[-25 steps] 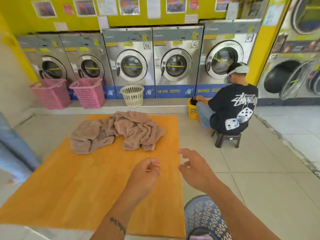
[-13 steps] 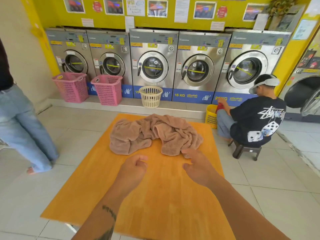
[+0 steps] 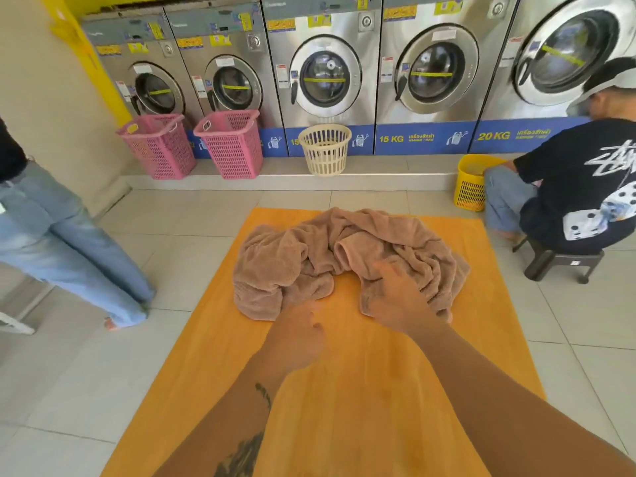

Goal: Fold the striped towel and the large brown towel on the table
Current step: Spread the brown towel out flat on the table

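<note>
An orange worktop (image 3: 344, 401) sits on a tiled floor (image 3: 86, 373), five washers (image 3: 325, 77) behind; two pink baskets (image 3: 229, 144); one brown towel (image 3: 292, 266) lies bunched on its far half; left grip (image 3: 296, 339) loosely curled, empty; right grip (image 3: 395, 297) rests on the towel, and I cannot tell if it grabs.

Large brown towel (image 3: 309, 256) crumpled on the orange table (image 3: 344, 390).
Unfolded, it lies as a rumpled heap of thick plush folds across the table's far half, in the middle of the frame, with one hemmed edge curled up near its centre.
</note>
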{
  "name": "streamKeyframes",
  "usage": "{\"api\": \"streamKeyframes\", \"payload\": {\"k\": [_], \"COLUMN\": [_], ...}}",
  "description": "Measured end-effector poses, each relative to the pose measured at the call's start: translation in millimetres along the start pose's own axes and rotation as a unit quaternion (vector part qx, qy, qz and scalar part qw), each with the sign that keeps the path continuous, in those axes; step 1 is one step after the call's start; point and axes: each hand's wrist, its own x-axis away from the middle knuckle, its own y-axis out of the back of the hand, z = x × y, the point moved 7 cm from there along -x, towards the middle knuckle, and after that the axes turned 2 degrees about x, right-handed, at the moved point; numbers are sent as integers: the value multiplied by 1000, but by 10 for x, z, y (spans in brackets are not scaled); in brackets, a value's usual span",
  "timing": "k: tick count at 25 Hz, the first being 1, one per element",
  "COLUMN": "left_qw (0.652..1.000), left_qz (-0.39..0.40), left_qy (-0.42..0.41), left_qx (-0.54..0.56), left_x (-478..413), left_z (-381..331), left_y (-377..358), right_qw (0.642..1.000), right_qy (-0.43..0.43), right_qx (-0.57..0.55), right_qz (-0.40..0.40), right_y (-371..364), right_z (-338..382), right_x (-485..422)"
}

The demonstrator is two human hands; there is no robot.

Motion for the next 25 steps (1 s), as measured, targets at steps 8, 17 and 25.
{"api": "streamKeyframes", "payload": {"k": [8, 17, 25], "left_qw": [976, 947, 964], "left_qz": [40, 57, 22], "left_qy": [-96, -73, -155], "left_qx": [-191, -309, -214], "left_x": [-870, -655, -165], "left_z": [-77, 845, 1218], "left_y": [-370, -46, 492], "right_qw": [957, 967, 949], "right_qy": [-113, -234, -254], "right_qx": [219, 55, 176], "right_qz": [151, -88, -64], "right_y": [-438, -189, -367], "right_z": [-604, -707, -85], "right_x": [-12, 767, 992]}}
